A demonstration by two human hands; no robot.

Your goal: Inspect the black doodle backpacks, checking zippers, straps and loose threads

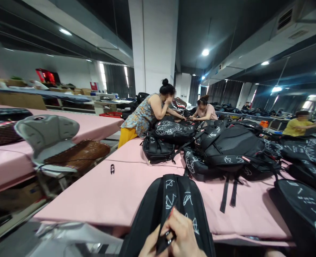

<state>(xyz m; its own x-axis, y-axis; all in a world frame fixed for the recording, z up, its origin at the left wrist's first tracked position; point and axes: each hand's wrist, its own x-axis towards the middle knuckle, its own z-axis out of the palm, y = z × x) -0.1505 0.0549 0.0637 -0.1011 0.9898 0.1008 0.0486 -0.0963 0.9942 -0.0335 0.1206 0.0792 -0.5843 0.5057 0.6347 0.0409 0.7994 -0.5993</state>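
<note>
A black backpack [144, 207] with white scribbled drawings on its shoulder straps stands upright at the table's near edge, close in front of me. Both my hands are low over its front. My right hand [183, 233] is closed, with fingers pinched around a small black piece with shiny spots [169, 237]; its exact kind does not show clearly. Pressed against the same black piece from the left is my left hand [149, 244], also closed and partly cut off by the frame's bottom. One shoulder strap [170, 189] runs down towards my fingers.
A pink-covered table [93, 200] bears a small black object [112, 169] and a heap of black backpacks [232, 146] behind and to the right. Another backpack [305, 210] stands at right. A grey chair [48, 132] is left. Several people work beyond, one person [147, 110] leaning over the bags.
</note>
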